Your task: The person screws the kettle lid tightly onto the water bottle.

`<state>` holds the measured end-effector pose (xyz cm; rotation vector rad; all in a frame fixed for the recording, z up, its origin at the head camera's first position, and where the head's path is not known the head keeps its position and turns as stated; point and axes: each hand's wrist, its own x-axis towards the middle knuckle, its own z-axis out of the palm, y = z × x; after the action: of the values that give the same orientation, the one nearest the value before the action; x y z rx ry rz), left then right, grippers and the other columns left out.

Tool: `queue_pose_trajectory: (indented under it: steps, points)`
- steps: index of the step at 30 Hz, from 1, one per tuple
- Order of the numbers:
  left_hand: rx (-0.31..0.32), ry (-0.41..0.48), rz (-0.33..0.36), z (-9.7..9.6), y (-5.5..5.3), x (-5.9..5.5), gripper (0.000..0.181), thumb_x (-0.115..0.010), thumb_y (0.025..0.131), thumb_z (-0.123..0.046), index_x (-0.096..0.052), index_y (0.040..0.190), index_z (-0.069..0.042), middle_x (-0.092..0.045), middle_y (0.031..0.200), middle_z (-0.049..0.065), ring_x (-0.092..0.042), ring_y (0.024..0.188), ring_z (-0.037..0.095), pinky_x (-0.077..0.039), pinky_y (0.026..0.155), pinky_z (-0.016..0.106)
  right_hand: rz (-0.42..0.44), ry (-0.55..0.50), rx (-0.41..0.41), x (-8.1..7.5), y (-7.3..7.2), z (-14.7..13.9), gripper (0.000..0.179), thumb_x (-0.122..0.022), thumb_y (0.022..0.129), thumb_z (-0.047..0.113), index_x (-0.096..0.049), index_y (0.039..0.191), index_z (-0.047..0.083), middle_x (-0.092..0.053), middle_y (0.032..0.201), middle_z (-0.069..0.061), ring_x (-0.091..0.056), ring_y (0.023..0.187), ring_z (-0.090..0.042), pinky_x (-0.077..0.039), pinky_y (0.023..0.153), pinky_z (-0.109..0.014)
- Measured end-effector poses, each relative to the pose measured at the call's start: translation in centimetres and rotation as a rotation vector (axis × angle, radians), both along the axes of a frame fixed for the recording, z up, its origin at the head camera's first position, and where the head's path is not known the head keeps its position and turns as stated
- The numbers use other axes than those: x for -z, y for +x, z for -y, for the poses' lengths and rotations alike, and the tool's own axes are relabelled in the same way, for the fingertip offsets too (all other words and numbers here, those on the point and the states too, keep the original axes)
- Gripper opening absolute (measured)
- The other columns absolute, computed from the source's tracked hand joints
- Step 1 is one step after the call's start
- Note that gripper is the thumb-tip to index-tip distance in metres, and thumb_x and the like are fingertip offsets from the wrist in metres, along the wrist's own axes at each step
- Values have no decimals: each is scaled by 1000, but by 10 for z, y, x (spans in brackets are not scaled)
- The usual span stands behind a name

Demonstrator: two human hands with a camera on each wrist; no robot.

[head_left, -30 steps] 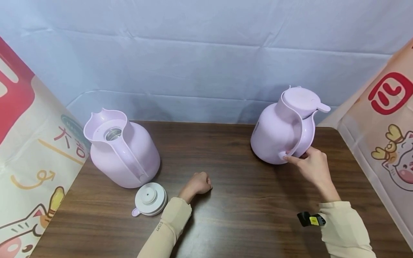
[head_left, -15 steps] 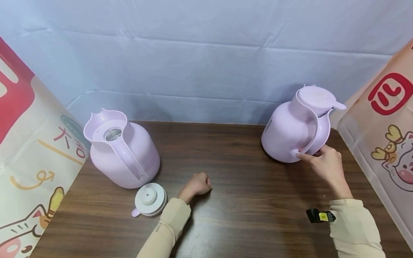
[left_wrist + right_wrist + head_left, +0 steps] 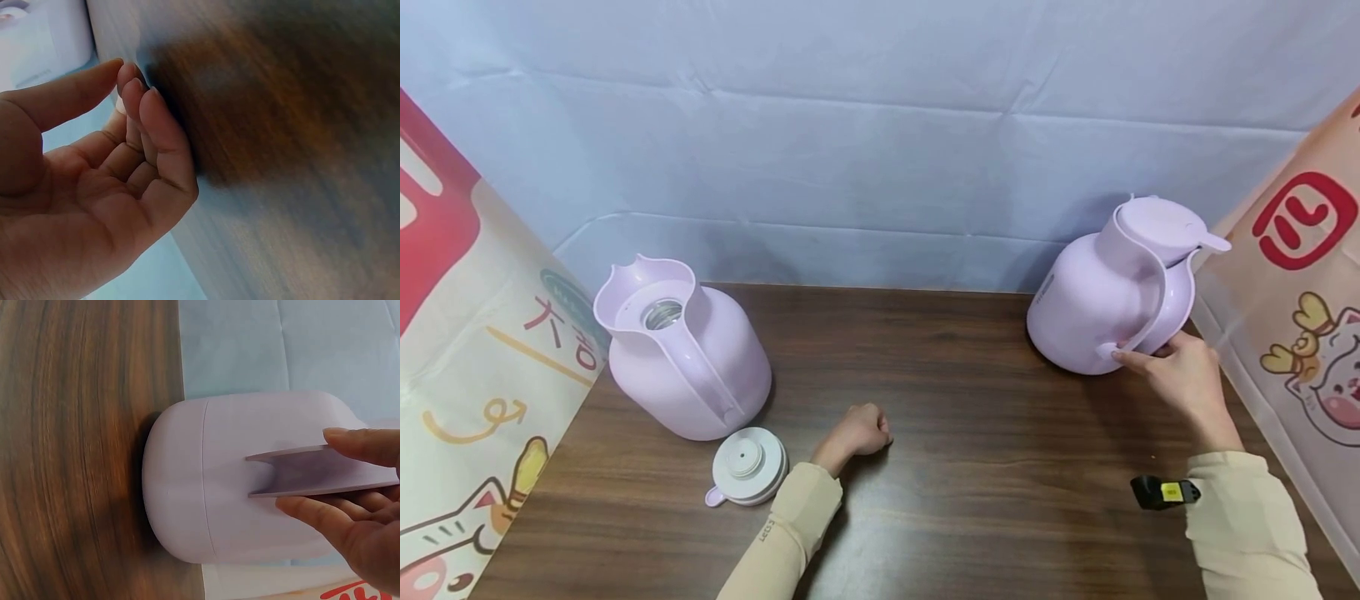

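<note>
At the back right of the table, my right hand grips the lower handle of a lilac vacuum jug with its lid on. The right wrist view shows thumb and fingers on either side of the hollow handle. My left hand rests on the wood with loosely curled fingers and nothing in them; in the left wrist view, the thumb meets the fingertips. A second lilac jug stands uncapped at the left, its metallic mouth showing. Just in front of it lies a round white stopper with a lilac tab.
The dark wooden table meets a pale blue cloth backdrop along its back edge. Printed cartoon panels border the left and right sides. A black strap with a yellow label sticks out from the right sleeve.
My right hand has moved the lidded jug to the right along the back of the table. The left hand, the uncapped jug and the stopper have stayed in place.
</note>
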<state>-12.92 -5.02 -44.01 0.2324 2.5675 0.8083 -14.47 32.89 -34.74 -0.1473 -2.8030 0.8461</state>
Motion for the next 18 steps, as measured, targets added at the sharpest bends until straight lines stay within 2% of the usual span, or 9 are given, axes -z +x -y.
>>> queue_pose_trajectory:
  steps: [6,12,18]
  points:
    - [0,9,1,0,1,1,22,-63,81,-10,-54,61,-11,-50,63,-2,-46,64,16,-40,64,29,14,-1,-4,0,-4,-10,37,-70,79,28,-60,90,-6,-59,75,-20,-47,71,-28,-34,52,-29]
    - [7,12,-10,0,2,2,21,-63,80,-10,-55,61,-10,-51,62,-2,-46,65,16,-40,64,29,13,4,-14,0,-9,-20,34,-71,79,26,-61,88,-5,-59,67,-14,-44,62,-20,-35,49,-27]
    - [9,4,-11,0,1,1,20,-63,80,-10,-55,62,-10,-51,64,-2,-46,68,17,-40,67,30,22,-9,-25,-2,-12,-27,34,-70,79,29,-63,91,-3,-62,71,-13,-44,63,-15,-34,51,-26]
